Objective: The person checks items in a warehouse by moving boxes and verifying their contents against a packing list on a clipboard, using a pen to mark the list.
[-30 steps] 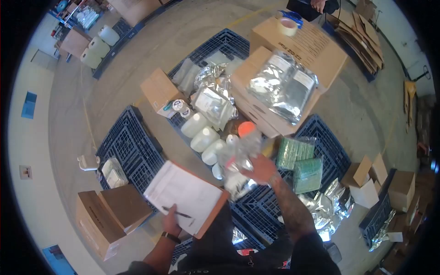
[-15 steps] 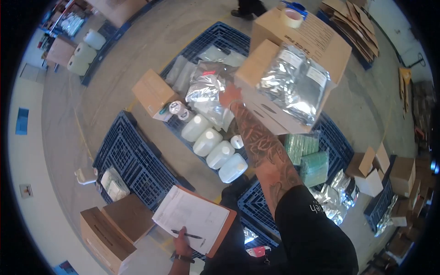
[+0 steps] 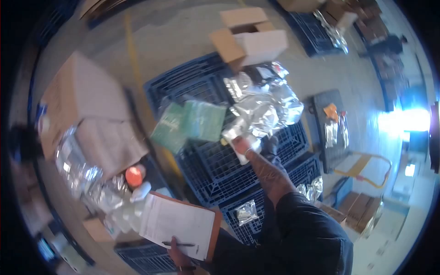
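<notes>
My left hand (image 3: pixel 175 257) is closed on the lower edge of a brown clipboard (image 3: pixel 214 238), which carries printed white sheets (image 3: pixel 178 222). A dark pen (image 3: pixel 179 244) lies across the paper by my thumb. Out in front, my right hand (image 3: pixel 240 145) is at the near edge of a pile of silver foil pouches (image 3: pixel 260 110), over a whitish packet (image 3: pixel 250 143). Its fingers are blurred, so I cannot make out whether they grip anything. Left of the pile lie green packs in clear plastic (image 3: pixel 204 120). All these rest on a blue plastic pallet (image 3: pixel 206 178).
An open carton (image 3: pixel 261 46) stands beyond the pouches. At left are a big cardboard box (image 3: pixel 98 96), more foil pouches (image 3: pixel 75 165), an orange-red lid (image 3: pixel 134 175) and pale jugs (image 3: pixel 126 217). A cart with a yellow handle (image 3: pixel 362 167) is at right. One flat pouch (image 3: pixel 246 213) lies nearer me.
My view has swung right, so the big box and jugs now sit at left. My right hand has left the silver bag by the jugs for the foil pouch pile. The clipboard stays in my left hand.
</notes>
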{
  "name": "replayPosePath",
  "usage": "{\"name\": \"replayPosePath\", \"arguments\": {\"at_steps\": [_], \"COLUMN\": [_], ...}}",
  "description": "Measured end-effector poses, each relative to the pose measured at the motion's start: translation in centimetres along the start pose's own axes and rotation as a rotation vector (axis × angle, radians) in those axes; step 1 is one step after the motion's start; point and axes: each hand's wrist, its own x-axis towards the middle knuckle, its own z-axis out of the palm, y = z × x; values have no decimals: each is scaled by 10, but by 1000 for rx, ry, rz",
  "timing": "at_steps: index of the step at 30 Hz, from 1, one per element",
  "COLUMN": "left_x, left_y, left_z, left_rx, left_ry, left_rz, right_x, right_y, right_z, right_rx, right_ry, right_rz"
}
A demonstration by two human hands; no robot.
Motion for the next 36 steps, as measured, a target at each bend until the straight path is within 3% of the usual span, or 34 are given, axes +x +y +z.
{"name": "replayPosePath", "arguments": {"at_steps": [1, 3, 4, 5, 6, 7, 9, 11, 13, 15, 17, 18, 19, 21, 23, 25, 27, 29, 33, 35, 36], "left_x": [9, 13, 10, 5, 0, -1, -4, -6, -5, -5, 3, 6, 5, 5, 3, 7, 9, 17, 11, 12, 14], "left_y": [-11, -27, -37, -46, -52, -63, -82, -100, -117, -128, -145, -147, -148, -151, -144, -146, -153, -153, -141, -139, -140], "left_z": [12, 51, 77, 102, 130, 148, 178, 203, 223, 233, 228, 227, 232, 245, 254, 260, 255, 240, 259, 250, 246], "left_rx": [115, 261, 320, 374, 399, 412, 484, 516, 539, 535, 537, 537, 541, 569, 593, 616, 578, 600, 562, 568, 581], "left_ry": [-8, -17, -30, -39, -38, -37, -144, -97, -53, -50, 16, 57, 74, 167, 169, 153, 108, 100, 123, 163, 204], "left_rz": [-29, -51, -75, -98, -109, -108, -101, -109, -118, -158, -147, -149, -141, -191, -244, -287, -127, -122, -154, -171, -185], "right_x": [19, 35, 57, 82, 112, 110, 174, 217, 260, 291, 300, 333, 335, 321, 250, 224, 214, 222, 242, 257, 273], "right_y": [48, 64, 103, 134, 181, 155, 215, 215, 205, 195, 178, 205, 205, 188, 130, 115, 85, 45, 17, 30, 55], "right_z": [-16, -113, -115, -128, -109, -157, -137, -141, -152, -155, -182, -137, -137, -131, -189, -173, -154, -146, -99, -35, -16], "right_rx": [26, 128, 53, 202, 443, 655, 830, 837, 1091, 1219, 965, 946, 980, 868, 917, 752, 776, 607, 743, 837, 884], "right_ry": [109, 55, 207, 51, 108, 42, -62, 68, 134, 297, 276, 442, 495, 532, 148, -71, -130, -200, -174, 559, 591], "right_rz": [77, 344, 284, 417, 464, 555, 511, 579, 712, 668, 731, 586, 447, 474, 497, 279, -49, -160, -150, 507, 719]}}
